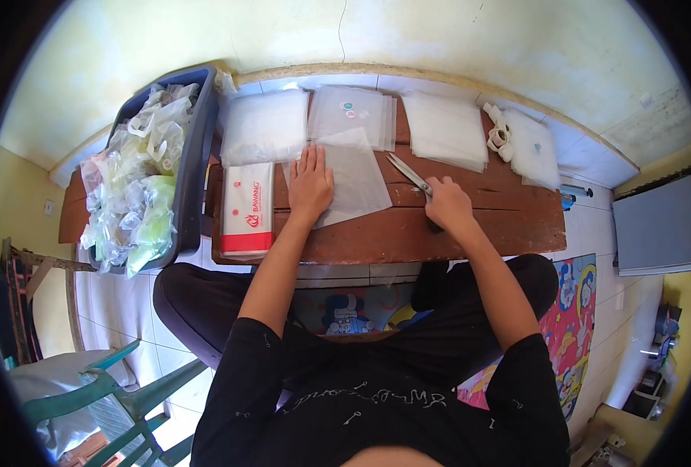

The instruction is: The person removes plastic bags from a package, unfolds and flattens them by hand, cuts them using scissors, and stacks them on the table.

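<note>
A clear plastic sheet (357, 183) lies on the brown wooden table (423, 233) in front of me. My left hand (311, 187) rests flat on its left part, fingers stretched out together, palm down. To the right, my right hand (448, 204) is wrapped round the handles of metal scissors (407, 173). Their blades are parted and point up and left, beside the sheet's right edge. Left of my left hand is a white and red printed pack (248, 206). Behind are stacks of clear plastic bags (266, 124), (445, 128).
A dark bin (203, 156) full of crumpled plastic bags stands at the left. More bags (351, 109) lie at the table's back middle, others (534, 148) at the back right, beside a whitish bundle (499, 134). A green chair (127, 401) is at lower left.
</note>
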The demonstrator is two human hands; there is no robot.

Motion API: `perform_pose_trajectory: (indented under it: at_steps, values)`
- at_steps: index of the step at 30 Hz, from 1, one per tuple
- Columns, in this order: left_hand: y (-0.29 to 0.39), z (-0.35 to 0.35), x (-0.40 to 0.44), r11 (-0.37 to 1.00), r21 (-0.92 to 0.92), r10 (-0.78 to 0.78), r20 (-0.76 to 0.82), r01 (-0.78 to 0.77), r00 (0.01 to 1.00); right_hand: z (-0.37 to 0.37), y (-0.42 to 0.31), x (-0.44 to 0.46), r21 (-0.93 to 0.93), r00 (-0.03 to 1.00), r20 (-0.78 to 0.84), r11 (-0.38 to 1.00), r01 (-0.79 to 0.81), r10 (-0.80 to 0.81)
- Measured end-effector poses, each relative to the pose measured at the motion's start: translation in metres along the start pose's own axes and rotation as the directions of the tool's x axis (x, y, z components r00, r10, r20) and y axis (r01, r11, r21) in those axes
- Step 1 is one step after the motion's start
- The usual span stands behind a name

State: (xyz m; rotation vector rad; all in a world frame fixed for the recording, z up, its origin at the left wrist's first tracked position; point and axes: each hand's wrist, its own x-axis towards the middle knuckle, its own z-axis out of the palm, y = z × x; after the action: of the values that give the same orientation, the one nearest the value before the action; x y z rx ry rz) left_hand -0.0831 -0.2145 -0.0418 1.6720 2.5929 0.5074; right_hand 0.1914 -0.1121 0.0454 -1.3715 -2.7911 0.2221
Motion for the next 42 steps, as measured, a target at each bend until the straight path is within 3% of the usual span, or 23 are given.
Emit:
perform_pose_trajectory:
  at_steps: [3,7,9,16,22,25,27,30,37,39,42]
  values:
    - [0.001,0.001,0.001,1.000,0.000,-0.007,0.009,0.007,1.000,0.003,0.004,-0.010,0.030,0.992,0.086,0.995,-0.091,0.088]
    - [-0.001,0.001,0.000,1.000,-0.004,-0.005,0.015,0.005,1.000,0.021,0.017,-0.004,0.141,0.994,0.098,0.988,-0.068,0.055]
    - [-0.002,0.000,0.000,1.000,-0.006,-0.006,0.022,0.006,1.000,0.028,0.025,-0.007,0.193,0.997,0.011,0.979,0.069,-0.073]
    - [0.000,0.002,0.000,1.000,0.010,-0.005,0.020,0.005,1.000,0.036,0.033,-0.010,0.182,0.994,-0.014,0.977,0.111,-0.110]
    - [-0.001,0.004,0.000,1.000,0.012,0.010,-0.028,-0.010,1.000,0.017,0.023,-0.023,0.134,0.999,0.035,0.991,0.020,-0.025]
    - [-0.001,0.005,0.000,1.000,0.019,0.011,-0.030,-0.011,0.999,0.013,0.020,-0.031,0.229,1.000,-0.016,0.973,0.007,-0.004]
    - [0.000,0.005,0.000,1.000,0.022,0.012,-0.037,-0.012,0.999,0.017,0.018,-0.034,0.327,0.991,-0.112,0.940,0.100,-0.066]
    - [-0.001,0.005,0.000,1.000,0.015,0.009,-0.037,-0.008,0.999,0.010,0.009,-0.044,0.346,0.992,-0.096,0.931,0.115,-0.087]
    - [0.001,0.005,0.000,0.999,0.035,0.006,-0.031,-0.005,1.000,0.007,-0.005,-0.070,0.274,0.983,-0.143,0.949,0.155,-0.119]
    - [0.001,0.004,0.000,0.999,0.041,0.010,-0.033,-0.009,0.999,-0.001,-0.012,-0.080,0.248,0.994,-0.086,0.965,0.087,-0.067]
    - [0.004,0.001,0.000,0.999,0.051,-0.012,0.012,0.012,1.000,0.006,-0.007,-0.092,0.161,0.991,-0.077,0.980,0.117,-0.106]
